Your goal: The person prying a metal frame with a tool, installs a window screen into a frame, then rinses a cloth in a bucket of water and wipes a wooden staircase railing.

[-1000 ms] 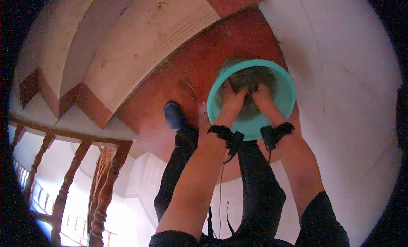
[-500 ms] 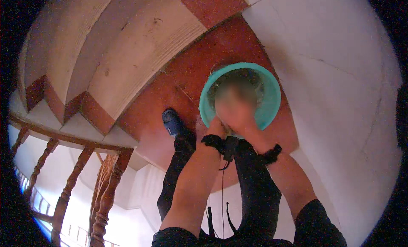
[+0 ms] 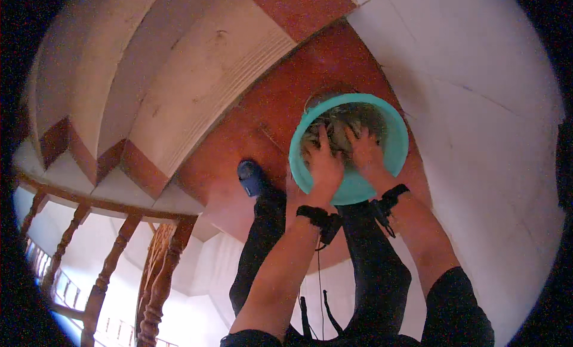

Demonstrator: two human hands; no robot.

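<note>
A turquoise bucket (image 3: 356,189) stands on the red floor in front of me, its open top facing up. Inside it lies a dark greyish, wet-looking mass (image 3: 338,137), perhaps cloth; its kind is hard to make out. My left hand (image 3: 325,162) reaches into the bucket with the fingers spread over the mass. Beside it, slightly apart, my right hand (image 3: 366,154) also rests on the mass, fingers spread. Some fingertips blend into the dark contents. A black band with a small device (image 3: 325,223) circles my left wrist, and another black band (image 3: 391,198) my right.
Pale stairs (image 3: 209,78) with red edging rise at the upper left. A wooden railing (image 3: 164,281) with turned posts stands at the lower left. A white wall (image 3: 477,126) borders the right side. My foot in a blue slipper (image 3: 250,179) is left of the bucket.
My hands were close together over the bucket's middle, blurred; now they are apart and lower on the contents, fingers spread. The whole view has shifted slightly.
</note>
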